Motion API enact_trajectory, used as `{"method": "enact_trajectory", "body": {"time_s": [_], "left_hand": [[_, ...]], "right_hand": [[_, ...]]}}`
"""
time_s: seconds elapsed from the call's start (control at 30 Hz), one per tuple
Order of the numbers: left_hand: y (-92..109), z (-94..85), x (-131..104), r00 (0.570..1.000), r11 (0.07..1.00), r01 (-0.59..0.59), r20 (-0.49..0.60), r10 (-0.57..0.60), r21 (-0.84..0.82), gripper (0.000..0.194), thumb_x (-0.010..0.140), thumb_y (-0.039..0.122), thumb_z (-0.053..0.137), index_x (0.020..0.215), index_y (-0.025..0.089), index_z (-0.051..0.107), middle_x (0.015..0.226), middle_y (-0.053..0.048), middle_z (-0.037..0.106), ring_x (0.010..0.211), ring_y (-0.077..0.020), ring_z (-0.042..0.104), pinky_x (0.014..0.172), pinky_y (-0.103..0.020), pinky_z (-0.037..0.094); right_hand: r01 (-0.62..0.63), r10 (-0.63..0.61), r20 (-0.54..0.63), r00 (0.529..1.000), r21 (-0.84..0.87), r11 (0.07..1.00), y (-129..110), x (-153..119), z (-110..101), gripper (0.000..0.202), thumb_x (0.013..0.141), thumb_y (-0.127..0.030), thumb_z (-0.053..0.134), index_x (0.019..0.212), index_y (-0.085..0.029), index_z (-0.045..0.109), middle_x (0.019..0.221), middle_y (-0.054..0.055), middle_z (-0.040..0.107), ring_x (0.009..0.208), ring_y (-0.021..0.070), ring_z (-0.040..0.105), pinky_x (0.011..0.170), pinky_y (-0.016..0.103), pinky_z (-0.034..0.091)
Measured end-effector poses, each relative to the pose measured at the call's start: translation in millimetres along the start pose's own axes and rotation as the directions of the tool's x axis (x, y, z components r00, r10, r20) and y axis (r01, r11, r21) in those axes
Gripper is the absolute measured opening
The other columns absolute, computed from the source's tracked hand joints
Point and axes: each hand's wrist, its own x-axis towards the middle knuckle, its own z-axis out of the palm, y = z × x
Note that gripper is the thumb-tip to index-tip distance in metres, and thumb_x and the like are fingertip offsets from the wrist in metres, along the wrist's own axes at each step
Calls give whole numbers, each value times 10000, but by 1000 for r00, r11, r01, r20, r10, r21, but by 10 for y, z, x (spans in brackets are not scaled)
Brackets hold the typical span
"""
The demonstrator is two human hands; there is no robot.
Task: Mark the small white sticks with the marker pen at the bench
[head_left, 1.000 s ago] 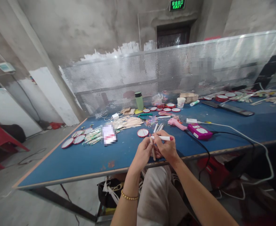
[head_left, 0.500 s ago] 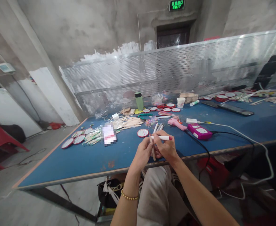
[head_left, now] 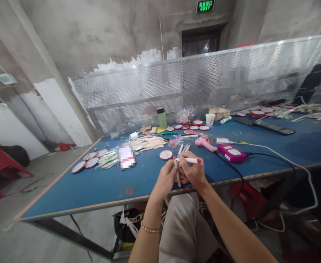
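At the table's front edge, my left hand (head_left: 167, 176) is closed on a flat wooden stick (head_left: 178, 178), held nearly upright. My right hand (head_left: 193, 171) grips a white marker (head_left: 189, 160) with a red end, its tip close to the top of the stick. Just beyond my hands lie more white markers (head_left: 186, 148) and a round white disc with a red rim (head_left: 166, 155). A pink glue gun (head_left: 205, 143) rests to the right of them.
Wooden sticks (head_left: 152, 142), rimmed discs (head_left: 92, 162) and a green bottle (head_left: 162, 118) stand or lie on the blue table (head_left: 105, 186). A purple box (head_left: 232, 153) with cables, a paper cup (head_left: 210, 119) and a phone (head_left: 274, 127) are to the right.
The marker's tip has shifted very slightly by the stick's top. At the far right edge, another person's hand has moved a little. My grips are unchanged.
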Motion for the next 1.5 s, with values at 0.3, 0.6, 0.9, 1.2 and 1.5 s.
{"method": "enact_trajectory", "body": {"time_s": [0.3,0.6,0.9,1.2,1.5], "left_hand": [[11,5,-7,1000,999,9,-19,-9,34,399,770,524,627,938,184,502,707,14,635,558,-170,653,558,-308,543],[3,-4,5,1000,1000,8,12,-8,10,428,758,547,636,940,190,486,643,25,640,516,-166,643,532,-299,534],[-15,-11,6,1000,1000,11,-4,-11,8,439,751,555,646,951,190,505,668,20,646,534,-173,653,558,-319,547],[11,4,-7,1000,1000,9,-4,-9,15,416,754,550,641,906,194,490,661,28,637,519,-159,640,544,-302,542],[-5,-13,5,1000,1000,13,3,-13,3,442,741,559,653,939,193,501,676,13,651,585,-189,673,565,-323,552]], "right_hand": [[5,-5,10,1000,1,1000,1,9,18,216,860,-283,496,672,-203,567,584,-12,617,531,124,569,550,227,444],[4,-4,-40,999,7,1000,-8,0,3,204,859,-272,504,688,-200,590,577,-12,615,513,124,563,537,233,447],[18,-18,-10,1000,4,1000,-16,7,3,221,865,-278,500,674,-201,580,569,-14,603,519,125,559,548,236,447],[9,-9,5,1000,0,1000,2,-1,14,214,867,-279,501,687,-198,585,587,-11,613,543,128,575,565,234,453],[-2,2,-38,999,11,1000,4,-6,8,215,866,-289,508,691,-201,597,577,-11,615,517,128,569,549,237,458]]}}
